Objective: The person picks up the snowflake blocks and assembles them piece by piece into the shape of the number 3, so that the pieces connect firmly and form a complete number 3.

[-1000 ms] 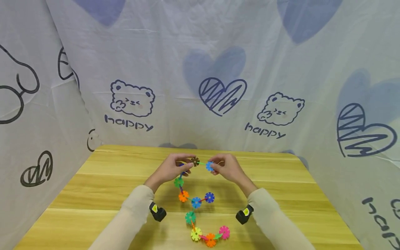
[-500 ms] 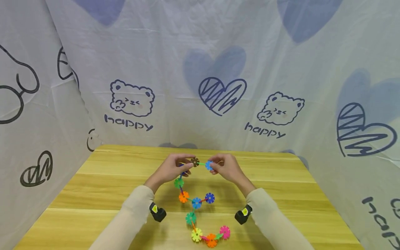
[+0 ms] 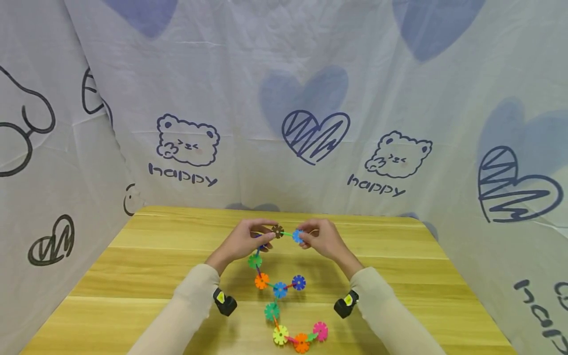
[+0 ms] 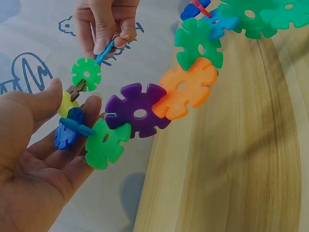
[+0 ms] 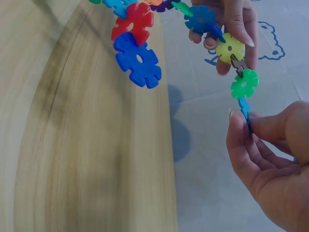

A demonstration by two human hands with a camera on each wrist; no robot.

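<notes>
Notched plastic snowflake discs are interlocked into a long, colourful chain. My left hand (image 3: 243,240) pinches it at a yellow disc (image 5: 230,48), with a dark blue disc (image 4: 64,136) beside the fingers. My right hand (image 3: 327,240) pinches a light blue disc (image 5: 245,112) at the chain's far end. Between the hands run a brown disc (image 3: 277,231) and a green disc (image 5: 245,83), which joins the light blue one. From the left hand the chain hangs toward me through a purple disc (image 4: 139,112) and an orange disc (image 3: 262,281). Parts of the pinched discs are hidden by fingers.
Nearer me, the chain goes on past a blue disc (image 3: 280,290), with a dark blue disc (image 3: 299,282) on a side branch, to a pink disc (image 3: 320,331). Below is a wooden table (image 3: 399,296). A printed cloth (image 3: 248,148) hangs behind its far edge.
Both hands keep their grips and barely move. The near part of the chain has shifted slightly toward me and to the right.
</notes>
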